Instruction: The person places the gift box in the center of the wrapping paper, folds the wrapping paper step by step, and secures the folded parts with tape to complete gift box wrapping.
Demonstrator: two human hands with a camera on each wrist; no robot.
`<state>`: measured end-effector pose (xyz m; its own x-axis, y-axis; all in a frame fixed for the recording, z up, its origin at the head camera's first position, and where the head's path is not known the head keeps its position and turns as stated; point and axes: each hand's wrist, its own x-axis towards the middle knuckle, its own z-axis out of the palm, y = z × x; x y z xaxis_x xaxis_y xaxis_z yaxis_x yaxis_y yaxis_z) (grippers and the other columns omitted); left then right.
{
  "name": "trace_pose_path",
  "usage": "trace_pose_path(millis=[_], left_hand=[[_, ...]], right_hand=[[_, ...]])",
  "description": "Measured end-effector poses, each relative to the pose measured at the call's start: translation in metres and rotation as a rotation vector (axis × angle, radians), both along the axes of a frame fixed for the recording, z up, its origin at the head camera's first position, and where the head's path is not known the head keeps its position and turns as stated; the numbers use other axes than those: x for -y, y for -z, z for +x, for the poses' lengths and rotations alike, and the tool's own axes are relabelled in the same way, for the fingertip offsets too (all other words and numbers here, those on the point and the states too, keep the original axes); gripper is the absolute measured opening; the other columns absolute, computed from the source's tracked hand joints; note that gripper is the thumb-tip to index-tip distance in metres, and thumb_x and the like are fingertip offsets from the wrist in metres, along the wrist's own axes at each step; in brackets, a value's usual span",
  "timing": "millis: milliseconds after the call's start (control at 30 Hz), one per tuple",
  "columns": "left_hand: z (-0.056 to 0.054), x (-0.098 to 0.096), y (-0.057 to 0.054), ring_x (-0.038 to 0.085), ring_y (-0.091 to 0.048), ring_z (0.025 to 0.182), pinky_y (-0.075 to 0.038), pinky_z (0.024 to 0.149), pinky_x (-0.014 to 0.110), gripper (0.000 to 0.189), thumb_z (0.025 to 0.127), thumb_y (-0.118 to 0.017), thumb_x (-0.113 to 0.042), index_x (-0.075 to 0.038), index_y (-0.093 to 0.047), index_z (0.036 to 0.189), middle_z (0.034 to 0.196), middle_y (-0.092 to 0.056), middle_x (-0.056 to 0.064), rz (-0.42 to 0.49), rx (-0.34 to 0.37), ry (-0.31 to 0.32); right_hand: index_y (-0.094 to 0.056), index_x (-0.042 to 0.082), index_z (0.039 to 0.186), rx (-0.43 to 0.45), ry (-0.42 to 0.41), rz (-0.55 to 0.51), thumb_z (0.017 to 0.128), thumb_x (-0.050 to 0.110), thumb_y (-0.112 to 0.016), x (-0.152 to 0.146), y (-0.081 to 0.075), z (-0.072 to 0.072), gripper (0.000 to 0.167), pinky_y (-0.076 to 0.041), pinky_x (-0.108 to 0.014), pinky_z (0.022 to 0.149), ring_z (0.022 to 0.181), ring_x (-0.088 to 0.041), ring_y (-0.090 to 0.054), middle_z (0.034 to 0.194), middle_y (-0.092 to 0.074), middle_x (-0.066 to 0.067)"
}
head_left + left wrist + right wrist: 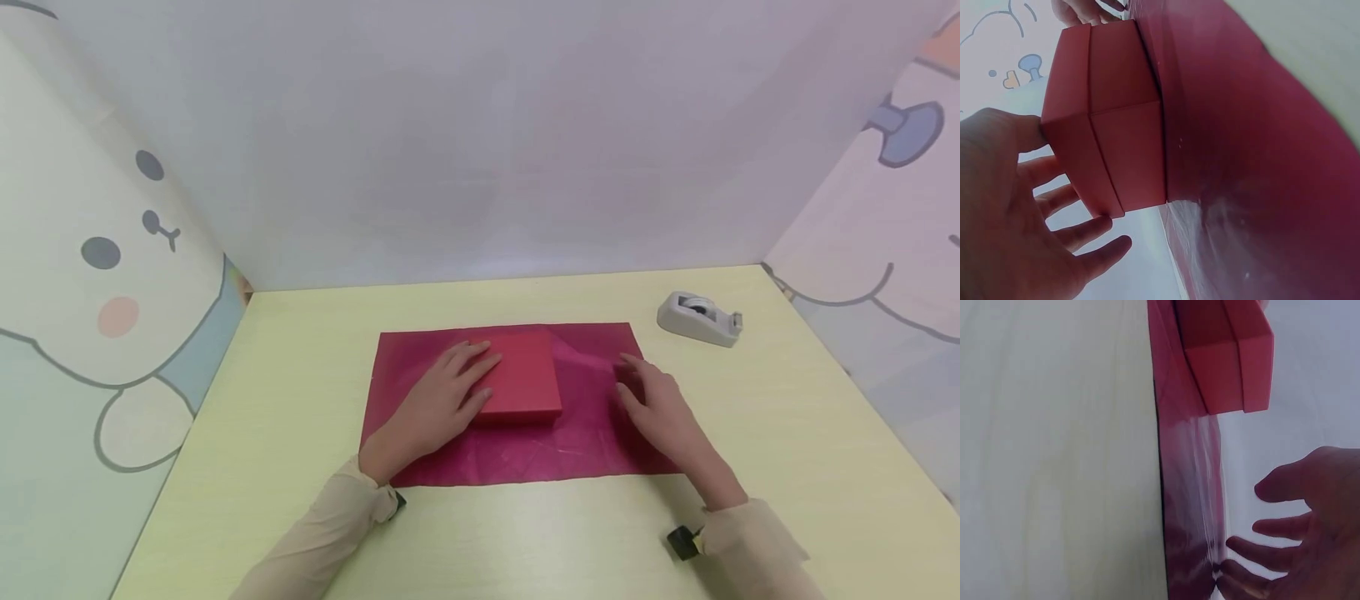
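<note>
A pale grey-white wall [495,150] stands behind a pale wood-grain table [525,542], with panels bearing white cartoon animals rising toward nine o'clock and two o'clock. A crinkled, glossy magenta sheet [510,458] lies flat on the tabletop, and on it, a little toward twelve o'clock from its middle, sits a red lidded box [528,371], its lid on.

The left hand [442,396] comes in from seven o'clock and rests on the box's nine o'clock side, fingers spread and nearly straight over the lid; the left wrist view shows the thumb against a lid edge. It touches the box without curling round it.

The right hand [656,408] is just past three o'clock from the box, well apart from it, over the sheet's edge. Its thumb stands away from loosely bent fingers, and it has hold of nothing visible; whether the fingertips touch the sheet, I cannot tell.

A light grey tape dispenser [697,318] stands off the sheet, between two and three o'clock from the box. Both wrists show beige sleeves [322,533].
</note>
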<state>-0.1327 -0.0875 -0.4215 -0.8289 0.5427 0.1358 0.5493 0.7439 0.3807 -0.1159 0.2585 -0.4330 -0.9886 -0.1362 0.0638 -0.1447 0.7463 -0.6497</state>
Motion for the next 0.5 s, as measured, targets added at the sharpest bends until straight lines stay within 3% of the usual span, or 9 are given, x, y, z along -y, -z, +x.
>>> trace_pose_path(millis=[100,267,367,500], left_hand=[[0.001,0.0,-0.001,0.029,-0.028,0.159,-0.039,0.124,0.048,0.06,0.106,-0.056,-0.04,-0.026,-0.04,0.162,0.168,-0.035,0.001,-0.003,0.006,-0.005],[0.002,0.0,-0.002,0.029,-0.028,0.159,-0.039,0.123,0.047,0.06,0.106,-0.055,-0.04,-0.025,-0.04,0.162,0.169,-0.034,0.001,-0.005,0.009,-0.006],[0.002,0.0,-0.003,0.029,-0.028,0.159,-0.04,0.122,0.047,0.06,0.106,-0.056,-0.04,-0.026,-0.04,0.162,0.169,-0.035,0.001,-0.01,0.009,-0.008],[0.002,-0.001,-0.003,0.029,-0.029,0.159,-0.042,0.121,0.047,0.06,0.106,-0.056,-0.04,-0.026,-0.039,0.162,0.169,-0.034,0.001,-0.018,0.012,-0.008]], right_hand=[[-0.047,-0.012,0.147,-0.019,0.067,0.07,0.101,0.006,-0.059,-0.004,0.001,0.003,0.05,-0.042,-0.067,0.11,0.132,-0.054,-0.051,0.141,-0.055,-0.036],[-0.039,-0.012,0.15,0.044,0.18,0.165,0.101,0.014,-0.059,-0.005,0.001,0.006,0.059,-0.041,-0.074,0.102,0.127,-0.062,-0.045,0.142,-0.05,-0.04],[-0.035,-0.013,0.152,0.053,0.178,0.137,0.101,0.013,-0.06,-0.007,0.0,0.005,0.063,-0.047,-0.071,0.101,0.125,-0.06,-0.052,0.14,-0.055,-0.039],[-0.03,-0.013,0.154,0.104,0.175,0.004,0.102,0.012,-0.059,-0.012,-0.001,0.002,0.065,-0.049,-0.065,0.105,0.126,-0.055,-0.058,0.141,-0.056,-0.038]])
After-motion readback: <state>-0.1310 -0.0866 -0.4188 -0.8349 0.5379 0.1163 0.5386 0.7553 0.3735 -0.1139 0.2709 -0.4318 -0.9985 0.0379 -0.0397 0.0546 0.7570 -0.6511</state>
